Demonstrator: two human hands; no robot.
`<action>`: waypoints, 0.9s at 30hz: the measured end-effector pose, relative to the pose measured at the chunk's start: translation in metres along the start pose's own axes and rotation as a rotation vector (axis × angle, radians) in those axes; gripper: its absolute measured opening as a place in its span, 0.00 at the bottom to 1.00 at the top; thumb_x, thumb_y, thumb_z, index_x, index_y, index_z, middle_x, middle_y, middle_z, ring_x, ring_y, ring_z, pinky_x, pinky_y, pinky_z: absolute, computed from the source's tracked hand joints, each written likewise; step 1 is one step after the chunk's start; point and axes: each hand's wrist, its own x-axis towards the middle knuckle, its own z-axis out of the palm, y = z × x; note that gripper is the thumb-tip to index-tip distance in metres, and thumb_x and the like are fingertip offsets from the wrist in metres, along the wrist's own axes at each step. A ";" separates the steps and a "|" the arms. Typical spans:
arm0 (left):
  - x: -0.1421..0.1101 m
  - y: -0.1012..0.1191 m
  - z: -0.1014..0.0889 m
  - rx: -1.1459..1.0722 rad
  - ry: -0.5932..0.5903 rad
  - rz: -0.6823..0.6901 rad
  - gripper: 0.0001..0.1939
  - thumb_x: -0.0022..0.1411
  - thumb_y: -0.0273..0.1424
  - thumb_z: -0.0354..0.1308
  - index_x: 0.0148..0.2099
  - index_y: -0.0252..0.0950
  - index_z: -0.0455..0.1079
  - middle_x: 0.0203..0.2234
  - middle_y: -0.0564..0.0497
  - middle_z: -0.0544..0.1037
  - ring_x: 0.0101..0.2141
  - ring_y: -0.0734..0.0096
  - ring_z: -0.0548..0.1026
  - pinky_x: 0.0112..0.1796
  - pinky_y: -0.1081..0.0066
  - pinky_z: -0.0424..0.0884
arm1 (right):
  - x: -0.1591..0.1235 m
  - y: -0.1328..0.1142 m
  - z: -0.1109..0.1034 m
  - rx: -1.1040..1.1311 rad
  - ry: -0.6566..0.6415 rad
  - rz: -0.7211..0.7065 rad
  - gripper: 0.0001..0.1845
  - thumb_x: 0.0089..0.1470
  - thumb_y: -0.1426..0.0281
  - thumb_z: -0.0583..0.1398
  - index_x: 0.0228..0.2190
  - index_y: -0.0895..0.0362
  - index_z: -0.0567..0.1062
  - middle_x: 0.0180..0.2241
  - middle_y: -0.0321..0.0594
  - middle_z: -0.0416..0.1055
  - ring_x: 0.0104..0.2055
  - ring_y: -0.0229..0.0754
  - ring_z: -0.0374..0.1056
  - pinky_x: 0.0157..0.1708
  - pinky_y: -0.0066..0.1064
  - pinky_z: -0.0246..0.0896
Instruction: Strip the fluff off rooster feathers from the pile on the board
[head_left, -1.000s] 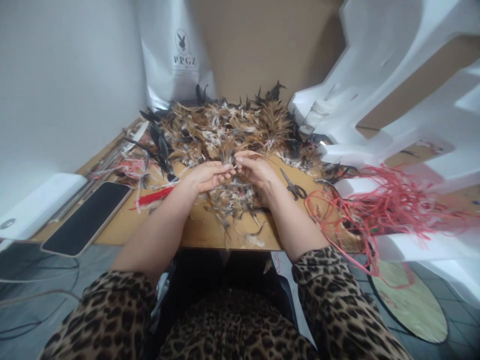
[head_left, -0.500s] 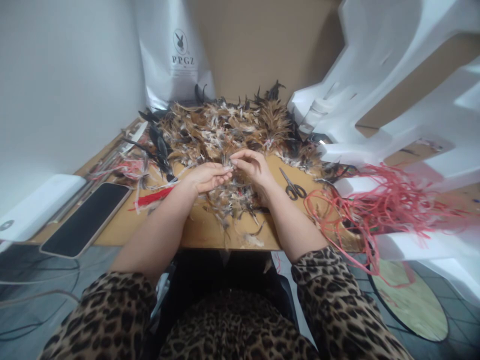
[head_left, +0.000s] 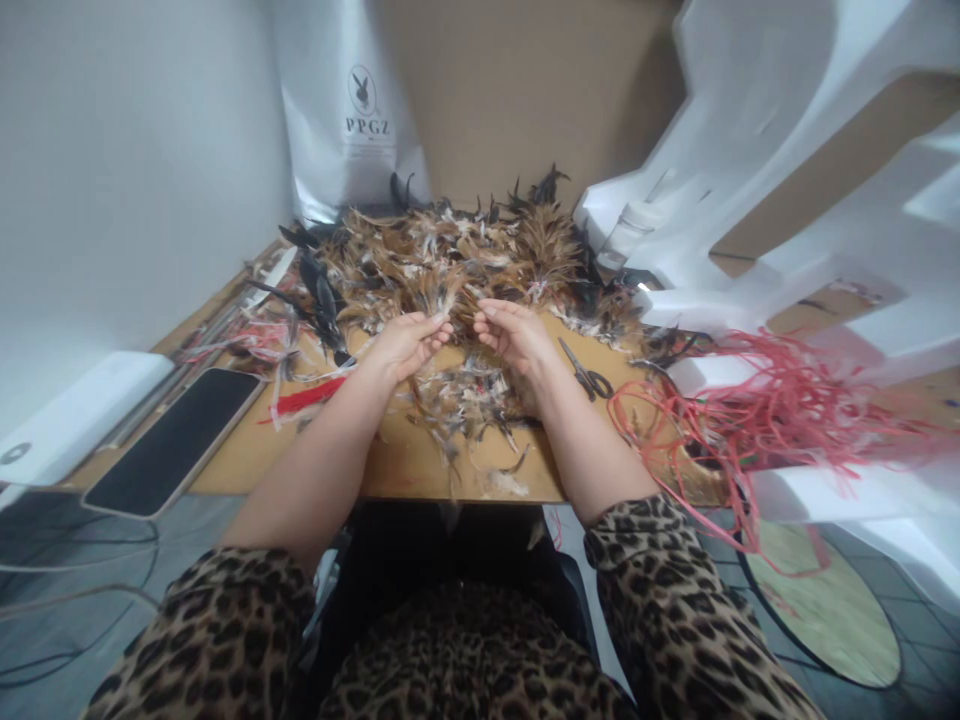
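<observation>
Above the table's middle, my left hand (head_left: 415, 343) is closed in a pinch, thumb on top, with a small fan of brown feathers (head_left: 435, 292) rising from its fingertips. A short gap to the right, my right hand (head_left: 514, 332) has thumb and forefinger pressed together; what they hold is too small to make out against the feathers behind. A big feather pile (head_left: 450, 240), brown, white and black, spreads beyond both hands. Below them lies a heap of small loose feathers (head_left: 472, 400). Scissors (head_left: 585, 370) with dark handles rest beside my right wrist.
At left are a phone (head_left: 174, 440), a white oblong device (head_left: 82, 415) and a red bundle of strands (head_left: 307, 398). Red string (head_left: 780, 410) tangles over white foam (head_left: 705, 374) at right. A plastic bottle (head_left: 628, 238) leans behind; a white bag (head_left: 352, 110) stands at the back.
My hands were together at the fingertips and have drawn apart. A fan of feathers now shows at my left fingertips.
</observation>
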 end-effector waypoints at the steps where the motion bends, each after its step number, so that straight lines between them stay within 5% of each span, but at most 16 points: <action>1: 0.000 -0.001 0.001 0.031 0.003 0.020 0.05 0.52 0.24 0.62 0.28 0.27 0.69 0.20 0.49 0.75 0.18 0.84 0.71 0.20 0.86 0.66 | 0.000 0.001 0.000 -0.050 0.029 -0.017 0.10 0.40 0.69 0.66 0.27 0.59 0.74 0.20 0.33 0.72 0.21 0.30 0.66 0.22 0.21 0.61; 7: -0.002 -0.008 0.003 0.217 -0.042 0.123 0.09 0.49 0.29 0.65 0.28 0.27 0.70 0.22 0.46 0.77 0.19 0.81 0.72 0.22 0.82 0.66 | -0.004 0.007 0.008 -0.316 0.050 -0.177 0.15 0.35 0.61 0.67 0.23 0.59 0.76 0.18 0.31 0.68 0.20 0.28 0.58 0.23 0.23 0.53; 15: -0.003 -0.014 0.004 0.331 -0.113 0.133 0.11 0.48 0.32 0.65 0.27 0.27 0.72 0.24 0.43 0.78 0.19 0.80 0.72 0.23 0.79 0.67 | -0.006 0.015 0.014 -0.295 0.027 -0.229 0.10 0.35 0.65 0.67 0.20 0.58 0.75 0.20 0.31 0.70 0.24 0.30 0.61 0.30 0.24 0.56; 22: -0.006 -0.010 0.005 0.289 -0.154 0.057 0.11 0.48 0.32 0.65 0.27 0.27 0.73 0.19 0.47 0.76 0.17 0.82 0.70 0.21 0.81 0.65 | -0.002 0.025 0.015 -0.194 0.001 -0.200 0.14 0.33 0.62 0.68 0.19 0.58 0.74 0.20 0.30 0.69 0.23 0.29 0.60 0.28 0.24 0.56; 27: -0.007 -0.008 0.005 0.330 -0.129 0.053 0.10 0.50 0.31 0.64 0.27 0.27 0.72 0.19 0.48 0.75 0.17 0.82 0.69 0.21 0.81 0.64 | 0.000 0.008 0.003 -0.314 -0.081 -0.109 0.17 0.32 0.60 0.68 0.24 0.59 0.76 0.20 0.33 0.70 0.23 0.31 0.61 0.27 0.25 0.57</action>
